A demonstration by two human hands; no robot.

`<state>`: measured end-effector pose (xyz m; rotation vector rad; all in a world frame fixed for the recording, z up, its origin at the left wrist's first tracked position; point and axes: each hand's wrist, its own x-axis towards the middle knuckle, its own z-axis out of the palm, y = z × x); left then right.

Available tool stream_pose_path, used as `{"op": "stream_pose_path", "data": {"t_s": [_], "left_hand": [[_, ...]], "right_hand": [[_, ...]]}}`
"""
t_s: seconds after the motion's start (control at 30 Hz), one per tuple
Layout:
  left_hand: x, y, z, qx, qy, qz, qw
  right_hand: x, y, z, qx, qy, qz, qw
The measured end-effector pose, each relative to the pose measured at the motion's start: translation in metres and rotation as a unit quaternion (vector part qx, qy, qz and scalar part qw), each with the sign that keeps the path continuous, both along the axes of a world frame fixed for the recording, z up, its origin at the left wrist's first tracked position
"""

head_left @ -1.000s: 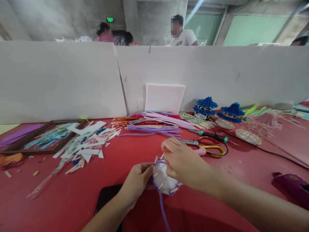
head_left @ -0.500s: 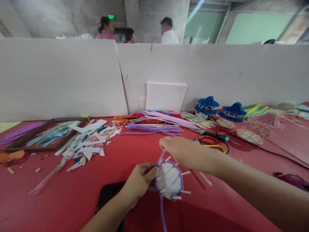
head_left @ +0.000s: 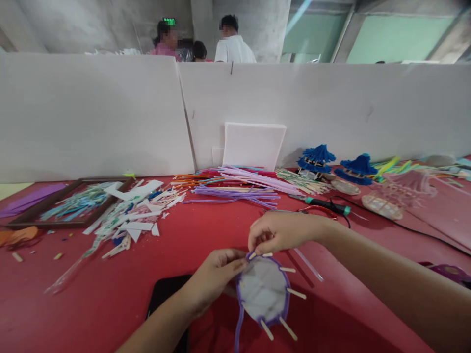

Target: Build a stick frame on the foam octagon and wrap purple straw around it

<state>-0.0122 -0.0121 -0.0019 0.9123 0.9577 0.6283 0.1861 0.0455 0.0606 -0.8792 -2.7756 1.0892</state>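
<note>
A round white disc (head_left: 264,289) with short wooden sticks jutting from its rim is tilted toward me, low in the middle of the view. A purple pipe cleaner (head_left: 239,326) winds around the rim between the sticks, its loose end hanging down at the left. My left hand (head_left: 217,274) grips the disc's upper left edge, thumb in front. At the top of the rim, my right hand (head_left: 275,234) pinches the purple strand close to two sticks, its fingers curled. The strand's other end is hidden by the fingers.
Behind my hands lie bundled pipe cleaners (head_left: 235,193). Blue-roofed models (head_left: 317,159), a corded tool (head_left: 327,206) and red-handled pliers (head_left: 318,211) are at right. Scraps (head_left: 138,215) and a brown frame (head_left: 37,223) sit left; a black flat object (head_left: 162,294) is partly under my left arm.
My right hand has come down from above the disc to its top rim, drawing the purple strand in. The disc has turned and shifted slightly right and down in my left hand.
</note>
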Motion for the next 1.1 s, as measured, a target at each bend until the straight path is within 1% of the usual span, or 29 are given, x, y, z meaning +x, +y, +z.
{"op": "stream_pose_path", "data": {"t_s": [0.07, 0.17, 0.3, 0.43, 0.5, 0.6, 0.7, 0.8, 0.97, 1.0, 1.1], "left_hand": [[0.000, 0.000, 0.000, -0.011, -0.015, 0.015, 1.000], [0.001, 0.001, 0.000, -0.023, -0.042, 0.048, 0.998], [0.003, 0.004, 0.002, -0.034, -0.064, 0.084, 0.994], [0.001, 0.008, 0.005, -0.052, -0.068, 0.099, 0.991], [0.001, 0.009, 0.005, -0.056, -0.074, 0.104, 0.990], [0.002, 0.008, 0.004, -0.048, -0.087, 0.119, 0.988], [0.002, 0.009, 0.001, -0.044, -0.099, 0.150, 0.983], [-0.001, 0.013, -0.003, -0.045, -0.119, 0.182, 0.975], [-0.012, 0.020, -0.006, -0.049, -0.149, 0.206, 0.966], [-0.013, 0.020, -0.006, -0.049, -0.152, 0.208, 0.965], [-0.013, 0.020, -0.005, -0.045, -0.161, 0.214, 0.963]], "right_hand": [[0.001, -0.002, -0.002, -0.025, 0.017, -0.039, 0.999], [0.002, -0.006, -0.006, -0.083, 0.042, -0.110, 0.990], [0.003, -0.011, -0.012, -0.146, 0.081, -0.178, 0.970], [0.003, -0.018, -0.024, -0.189, 0.141, -0.230, 0.944], [0.002, -0.022, -0.033, -0.235, 0.181, -0.248, 0.922], [-0.001, -0.030, -0.046, -0.306, 0.256, -0.288, 0.870], [-0.005, -0.040, -0.056, -0.331, 0.319, -0.328, 0.825], [-0.009, -0.050, -0.061, -0.356, 0.365, -0.354, 0.784], [-0.015, -0.062, -0.071, -0.391, 0.425, -0.372, 0.727], [-0.016, -0.063, -0.073, -0.394, 0.434, -0.373, 0.719], [-0.018, -0.063, -0.081, -0.397, 0.456, -0.369, 0.706]]}}
